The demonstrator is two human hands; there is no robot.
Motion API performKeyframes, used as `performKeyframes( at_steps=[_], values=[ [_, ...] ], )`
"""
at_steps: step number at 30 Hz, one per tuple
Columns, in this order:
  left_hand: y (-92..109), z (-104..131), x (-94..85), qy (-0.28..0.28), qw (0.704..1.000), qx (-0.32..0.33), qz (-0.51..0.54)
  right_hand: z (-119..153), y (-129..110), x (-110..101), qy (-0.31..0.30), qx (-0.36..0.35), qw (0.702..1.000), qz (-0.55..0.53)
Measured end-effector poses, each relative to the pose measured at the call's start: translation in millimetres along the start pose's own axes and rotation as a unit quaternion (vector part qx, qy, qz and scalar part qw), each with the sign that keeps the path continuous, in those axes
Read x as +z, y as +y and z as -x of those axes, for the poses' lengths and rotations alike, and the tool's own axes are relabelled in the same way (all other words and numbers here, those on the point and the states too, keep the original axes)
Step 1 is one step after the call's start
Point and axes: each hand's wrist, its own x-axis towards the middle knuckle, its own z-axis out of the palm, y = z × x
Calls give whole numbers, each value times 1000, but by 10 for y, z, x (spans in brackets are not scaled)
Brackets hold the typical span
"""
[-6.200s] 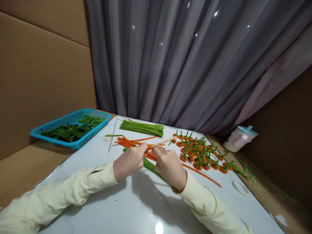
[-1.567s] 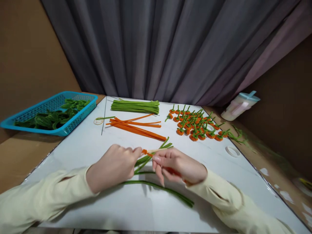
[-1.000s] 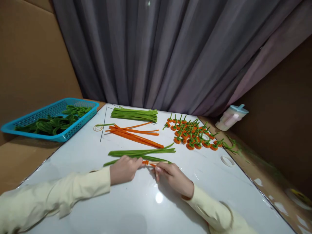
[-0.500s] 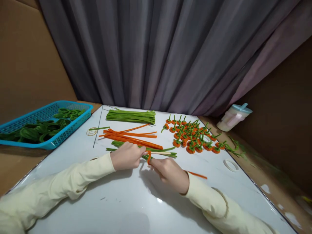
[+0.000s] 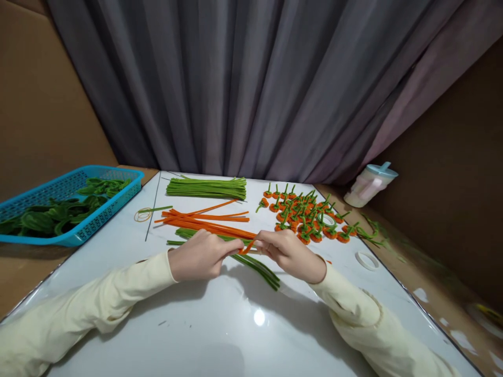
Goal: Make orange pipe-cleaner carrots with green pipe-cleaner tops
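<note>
My left hand (image 5: 204, 255) pinches the end of a thin pale stick (image 5: 256, 252), with an orange pipe cleaner (image 5: 247, 248) looped around it at the fingertips. Close by on the right, my right hand (image 5: 291, 255) is closed on the same pipe cleaner and draws it up over the stick. A bit of its orange tail shows beyond the right wrist. Just behind the hands lie loose orange pipe cleaners (image 5: 208, 224). Some green pipe cleaners (image 5: 261, 269) stick out beneath the hands, partly hidden by them.
A bundle of green pipe cleaners (image 5: 206, 187) lies at the back. To the right stand many small orange pumpkin shapes (image 5: 304, 236) with green stems, near a white tape roll (image 5: 367, 261). A blue basket (image 5: 84, 230) holds green leaf shapes. A lidded cup (image 5: 371, 184) is back right.
My right hand has moved up and to the right, from below the stick to above it, pulling the orange pipe cleaner along. My left hand has stayed nearly in place.
</note>
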Motion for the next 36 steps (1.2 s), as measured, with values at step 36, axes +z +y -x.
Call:
performKeyframes(
  at_steps=[36],
  values=[
    [4, -14, 21, 34, 995, 39, -87, 114, -184, 156, 5, -36, 951, 308]
  ],
)
